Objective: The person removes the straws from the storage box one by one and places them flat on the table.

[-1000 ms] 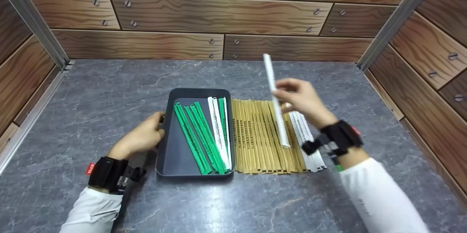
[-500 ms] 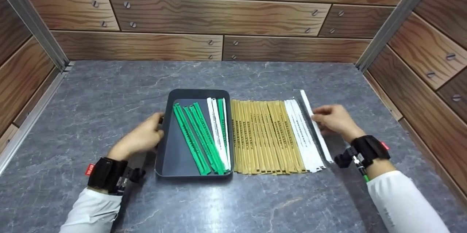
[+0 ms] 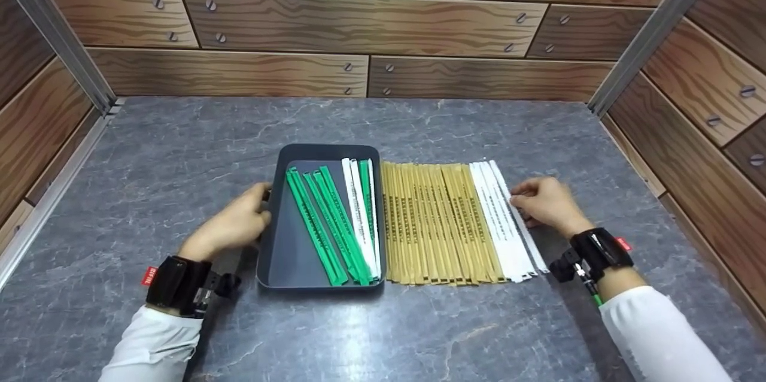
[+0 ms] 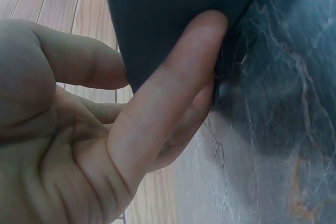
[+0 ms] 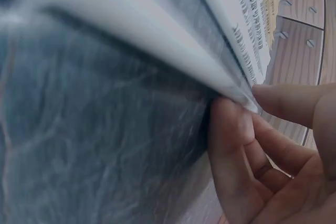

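Note:
My right hand point(image 3: 547, 205) pinches a long, thin white stick packet point(image 3: 529, 241) between thumb and fingertips, at the right end of a row. In the right wrist view, that white packet point(image 5: 142, 30) runs blurred from the fingertips, with printed white packets point(image 5: 247, 24) beside it. To its left in the head view lie white packets point(image 3: 499, 220) and many gold ones point(image 3: 440, 223), side by side. My left hand point(image 3: 233, 220) grips the left side of a dark grey tray point(image 3: 275, 238). In the left wrist view its fingers lie along the tray's wall point(image 4: 152, 14).
Inside the tray are several green packets point(image 3: 314, 229), slanted, and white ones point(image 3: 359, 220) along its right wall. The row of gold packets starts right at the tray's right edge. Wood-patterned panels point(image 3: 365, 23) border the grey marbled table point(image 3: 239, 124) at back and sides.
My right hand has brought the white packet down from above the gold row to the right end, then shifted it leftward against the white packets. My left hand has stayed at the tray.

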Demonstrator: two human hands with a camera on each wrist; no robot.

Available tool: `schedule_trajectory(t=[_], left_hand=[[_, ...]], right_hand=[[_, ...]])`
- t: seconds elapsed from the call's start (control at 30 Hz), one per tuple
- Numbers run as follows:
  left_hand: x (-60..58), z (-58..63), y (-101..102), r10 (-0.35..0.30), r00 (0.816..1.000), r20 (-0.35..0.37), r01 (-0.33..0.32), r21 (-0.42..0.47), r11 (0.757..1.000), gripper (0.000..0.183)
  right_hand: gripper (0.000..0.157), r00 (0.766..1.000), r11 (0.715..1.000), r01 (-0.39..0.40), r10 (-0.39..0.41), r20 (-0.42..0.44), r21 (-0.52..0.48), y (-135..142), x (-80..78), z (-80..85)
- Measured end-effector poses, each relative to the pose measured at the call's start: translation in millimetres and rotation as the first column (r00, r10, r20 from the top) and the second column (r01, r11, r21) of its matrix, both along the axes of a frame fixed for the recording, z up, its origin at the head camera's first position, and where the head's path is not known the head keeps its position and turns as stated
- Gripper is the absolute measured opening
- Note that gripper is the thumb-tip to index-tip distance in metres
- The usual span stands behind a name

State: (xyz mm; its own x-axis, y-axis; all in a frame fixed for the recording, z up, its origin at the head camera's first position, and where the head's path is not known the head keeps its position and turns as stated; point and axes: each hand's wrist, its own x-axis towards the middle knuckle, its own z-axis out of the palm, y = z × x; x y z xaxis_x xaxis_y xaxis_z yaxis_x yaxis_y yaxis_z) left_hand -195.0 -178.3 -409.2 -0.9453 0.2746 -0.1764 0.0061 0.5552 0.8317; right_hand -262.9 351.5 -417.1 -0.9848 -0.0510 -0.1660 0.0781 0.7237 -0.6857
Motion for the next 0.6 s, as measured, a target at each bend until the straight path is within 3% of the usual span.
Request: schedule_trajectory(t=[0.23,0.6], left_hand=[[-0.8,1.1,0.1,0.003,1.0,0.021,-0.003,0.006,1.0,0.061],[-0.2,-0.9,0.3,-0.005,1.0,-0.028,0.004,-0.006,1.0,0.06]], right_hand=[[0.035,1.0,1.0,0.001,-0.001,0.005,0.006,-3.0,4.0,-0.2],[0.035,1.0,0.999,0.008,-0.008,0.007,0.031,-6.6,6.7,0.2]])
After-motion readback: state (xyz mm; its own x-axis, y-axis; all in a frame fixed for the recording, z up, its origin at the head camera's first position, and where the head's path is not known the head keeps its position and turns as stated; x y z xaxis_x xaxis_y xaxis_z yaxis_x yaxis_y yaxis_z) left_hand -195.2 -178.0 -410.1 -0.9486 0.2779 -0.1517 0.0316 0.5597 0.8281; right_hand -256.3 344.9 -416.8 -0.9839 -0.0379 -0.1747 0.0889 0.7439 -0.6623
